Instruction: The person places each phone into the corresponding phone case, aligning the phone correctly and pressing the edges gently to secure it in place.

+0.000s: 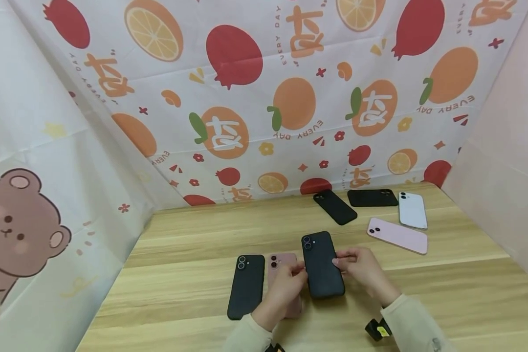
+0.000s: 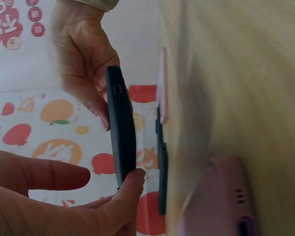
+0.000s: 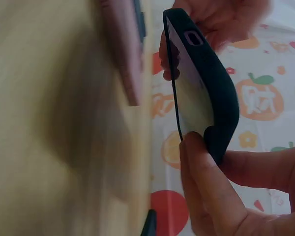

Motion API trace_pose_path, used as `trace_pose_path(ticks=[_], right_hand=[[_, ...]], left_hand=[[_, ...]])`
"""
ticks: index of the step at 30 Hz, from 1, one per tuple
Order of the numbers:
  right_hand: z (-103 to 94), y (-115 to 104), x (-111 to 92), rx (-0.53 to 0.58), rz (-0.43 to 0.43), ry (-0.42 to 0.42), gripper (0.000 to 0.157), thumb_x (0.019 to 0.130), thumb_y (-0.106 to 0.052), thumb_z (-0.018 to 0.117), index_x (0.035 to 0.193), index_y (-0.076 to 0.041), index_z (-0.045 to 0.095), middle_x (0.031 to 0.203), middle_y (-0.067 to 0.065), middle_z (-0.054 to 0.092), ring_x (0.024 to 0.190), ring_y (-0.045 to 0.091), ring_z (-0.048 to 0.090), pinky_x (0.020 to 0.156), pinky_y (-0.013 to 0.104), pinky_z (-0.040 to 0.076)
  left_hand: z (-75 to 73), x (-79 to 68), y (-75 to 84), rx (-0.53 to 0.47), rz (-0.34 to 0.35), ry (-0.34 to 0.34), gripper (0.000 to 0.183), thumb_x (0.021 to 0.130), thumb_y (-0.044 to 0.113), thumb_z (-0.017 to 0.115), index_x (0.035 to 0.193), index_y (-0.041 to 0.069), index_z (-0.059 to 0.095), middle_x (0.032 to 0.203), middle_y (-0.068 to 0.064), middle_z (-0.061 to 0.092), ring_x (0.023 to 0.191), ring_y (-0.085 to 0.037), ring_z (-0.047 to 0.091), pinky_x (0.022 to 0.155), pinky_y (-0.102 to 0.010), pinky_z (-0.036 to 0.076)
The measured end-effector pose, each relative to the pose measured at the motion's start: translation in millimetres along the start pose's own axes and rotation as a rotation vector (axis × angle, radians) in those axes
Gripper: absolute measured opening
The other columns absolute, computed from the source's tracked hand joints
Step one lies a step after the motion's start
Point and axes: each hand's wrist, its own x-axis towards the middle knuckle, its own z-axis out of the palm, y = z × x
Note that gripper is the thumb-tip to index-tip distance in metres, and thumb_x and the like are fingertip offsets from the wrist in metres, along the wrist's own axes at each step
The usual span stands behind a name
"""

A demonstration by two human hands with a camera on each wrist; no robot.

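A black cased phone (image 1: 323,269) is held tilted above the wooden table, its back with two lenses toward the head camera. Its screen side shows in the right wrist view. My right hand (image 1: 366,270) pinches its right edge between thumb and fingers. At the opposite edge, my left hand (image 1: 282,289) touches the phone with a fingertip; in the left wrist view another straight digit stands apart from it. Under the left hand lies a pink phone (image 1: 295,305), partly hidden. Left of that, another black phone (image 1: 248,287) lies back up.
Toward the back right lie two more black phones (image 1: 336,207) (image 1: 372,197), a white phone (image 1: 412,210) and a light pink phone (image 1: 397,235). A small black object with a yellow label (image 1: 378,330) is beside the right sleeve. Fruit-patterned cloth (image 1: 255,146) hangs behind the table.
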Motion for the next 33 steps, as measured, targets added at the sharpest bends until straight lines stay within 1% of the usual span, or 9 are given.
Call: trace_pose_path(ticks=[6,8,10,12,13,16,20,26,33], right_hand=[[9.5,9.7,-0.7,-0.104,0.005,0.019,0.017,0.086,0.004,0.066,0.100,0.013,0.062,0.082,0.013,0.062,0.066,0.017,0.060,0.060,0.035,0.055],[11.9,11.5,-0.7,-0.122,0.012,0.021,0.015,0.085,0.005,0.066,0.097,0.012,0.062,0.079,0.012,0.061,0.065,0.017,0.059,0.058,0.034,0.055],[13.8,12.9,-0.5,-0.145,0.018,0.019,0.014,0.084,0.005,0.067,0.095,0.012,0.062,0.077,0.011,0.062,0.064,0.017,0.059,0.057,0.033,0.054],[15.2,14.7,-0.1,-0.173,0.025,0.017,0.013,0.083,0.006,0.067,0.094,0.012,0.062,0.076,0.010,0.063,0.064,0.017,0.060,0.056,0.032,0.054],[15.5,15.5,0.0,-0.194,0.025,0.016,0.013,0.083,0.006,0.067,0.093,0.012,0.062,0.075,0.009,0.063,0.064,0.017,0.060,0.057,0.032,0.054],[15.8,18.2,0.7,-0.266,0.009,0.013,0.012,0.081,0.005,0.068,0.091,0.010,0.064,0.073,0.008,0.065,0.064,0.016,0.060,0.058,0.032,0.053],[16.1,19.9,1.1,-0.327,-0.013,0.003,0.011,0.080,0.003,0.069,0.090,0.009,0.066,0.073,0.007,0.066,0.063,0.016,0.060,0.059,0.031,0.052],[16.6,20.7,2.2,-0.367,-0.031,0.009,0.012,0.080,0.002,0.071,0.090,0.009,0.068,0.073,0.008,0.067,0.062,0.015,0.061,0.058,0.030,0.052],[17.6,20.1,2.3,-0.416,-0.038,0.002,0.010,0.081,0.000,0.072,0.087,0.006,0.070,0.070,0.005,0.066,0.059,0.013,0.059,0.056,0.028,0.049]], left_hand=[[8.0,-1.2,-12.2,0.060,-0.018,-0.005,0.040,0.088,-0.001,0.053,0.123,-0.019,0.051,0.102,-0.011,0.058,0.093,-0.021,0.052,0.081,-0.036,0.047],[9.9,-2.1,-15.6,0.037,-0.043,-0.020,0.040,0.089,-0.002,0.051,0.125,-0.018,0.049,0.100,-0.009,0.055,0.076,-0.015,0.052,0.064,-0.030,0.047],[11.4,-3.2,-17.4,0.017,-0.060,-0.035,0.040,0.089,-0.002,0.050,0.126,-0.018,0.048,0.096,-0.009,0.052,0.058,-0.010,0.045,0.047,-0.024,0.038],[12.7,-3.6,-18.8,0.008,-0.061,-0.048,0.039,0.088,-0.004,0.048,0.125,-0.017,0.049,0.091,-0.008,0.049,0.045,-0.008,0.034,0.039,-0.021,0.028],[13.0,-3.8,-18.7,0.022,-0.052,-0.051,0.039,0.087,-0.004,0.048,0.124,-0.017,0.049,0.091,-0.009,0.049,0.044,-0.009,0.034,0.038,-0.022,0.027],[14.5,-3.4,-17.8,0.130,0.026,-0.036,0.034,0.085,-0.005,0.051,0.115,-0.019,0.054,0.090,-0.013,0.049,0.061,-0.019,0.048,0.049,-0.030,0.041],[15.6,-4.6,-13.5,0.248,0.099,-0.017,0.024,0.083,-0.004,0.054,0.101,-0.020,0.057,0.092,-0.021,0.053,0.084,-0.032,0.051,0.071,-0.041,0.046],[15.6,-3.4,-7.5,0.376,0.107,-0.034,0.035,0.084,0.001,0.056,0.107,-0.025,0.054,0.100,-0.031,0.055,0.086,-0.035,0.054,0.075,-0.045,0.049],[17.0,0.1,-5.0,0.484,0.106,-0.057,0.031,0.085,0.003,0.057,0.099,-0.025,0.056,0.095,-0.027,0.050,0.075,-0.033,0.051,0.069,-0.044,0.048]])
